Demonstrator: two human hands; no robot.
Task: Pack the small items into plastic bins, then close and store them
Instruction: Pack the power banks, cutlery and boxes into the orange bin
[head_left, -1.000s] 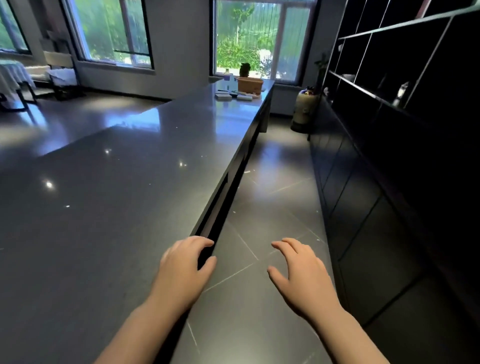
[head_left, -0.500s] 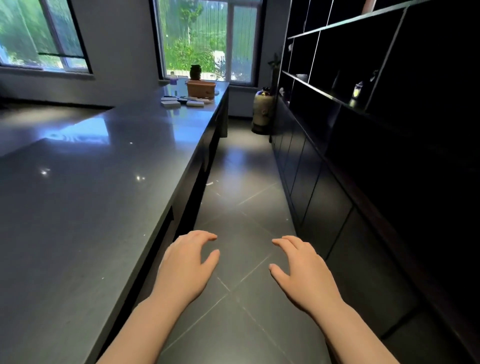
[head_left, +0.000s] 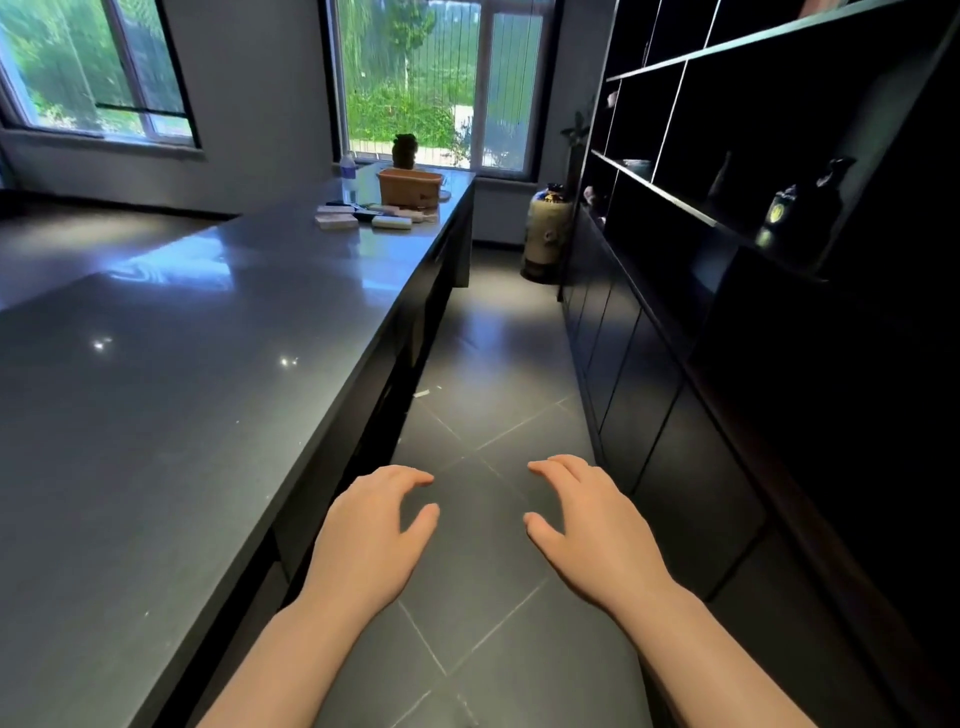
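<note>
At the far end of the long dark counter (head_left: 208, 389) lie several small items: a pale flat box (head_left: 336, 222), a white packet (head_left: 391, 222) and a clear bottle (head_left: 350, 174). An orange-brown bin (head_left: 410, 186) stands behind them. My left hand (head_left: 371, 540) and my right hand (head_left: 592, 530) hover palm down over the floor of the aisle, low in the view, fingers loosely curled and holding nothing. Both hands are far from the items.
A tiled aisle (head_left: 483, 405) runs between the counter on the left and dark cabinets (head_left: 649, 395) with open shelves (head_left: 727, 156) on the right. A pale jar (head_left: 546, 228) stands on the floor at the aisle's far end. Windows fill the back wall.
The view has swung right and moved along the aisle; the items at the counter's far end look nearer. My left hand, earlier over the counter edge, is now over the floor.
</note>
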